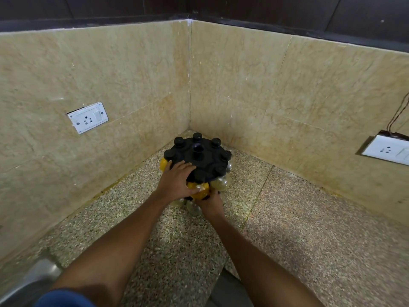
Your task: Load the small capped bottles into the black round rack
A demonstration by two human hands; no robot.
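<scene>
Seating a yellow bottle [200, 191] under the rack [194, 160]: left grip [177, 178] flat, steadying above; right grip [210, 203] grasping it; needs upward push

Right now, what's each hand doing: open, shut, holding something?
Left hand: open, resting on the rack, thumb on a yellow bottle.
Right hand: under that bottle; grip cannot be told.

Both hands [177, 178] on loaded black rack [199, 158]
</scene>
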